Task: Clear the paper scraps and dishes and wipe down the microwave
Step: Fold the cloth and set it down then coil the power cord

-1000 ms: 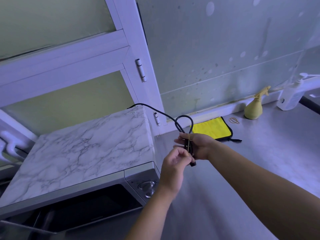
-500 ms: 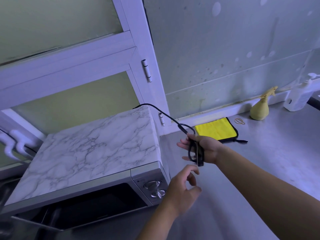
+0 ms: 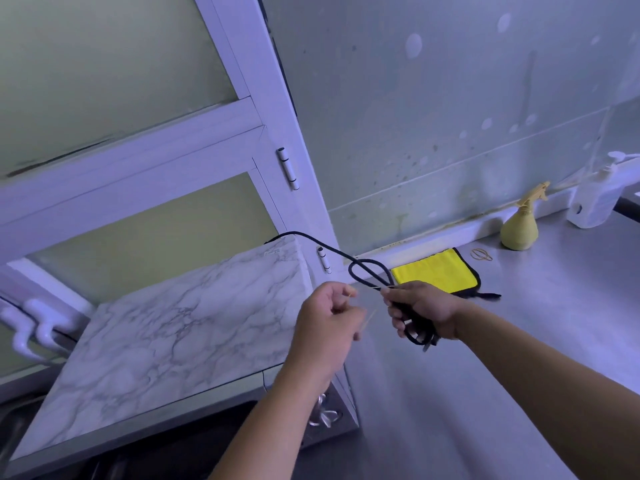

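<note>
The microwave [image 3: 166,341] stands at the left with a marble-patterned top and its dark door below. Its black power cord [image 3: 367,271] runs from the back corner into a folded loop. My right hand [image 3: 420,311] grips the bundled cord above the counter. My left hand [image 3: 329,317] is just left of it, fingers curled, pinching a thin rubber band [image 3: 367,289] stretched across to the cord bundle. A yellow cloth [image 3: 436,271] with a black edge lies on the counter behind my right hand.
A yellow spray bottle [image 3: 521,226] and a white pump bottle [image 3: 594,202] stand at the back right by the wall. Loose rubber bands [image 3: 481,254] lie beside the cloth. A white cabinet frame [image 3: 270,133] rises behind the microwave. The grey counter [image 3: 485,393] stretches right.
My left hand rose from below the cord and now pulls a rubber band leftward from the bundle. My right hand still holds the cord, whose loop now shows above it.
</note>
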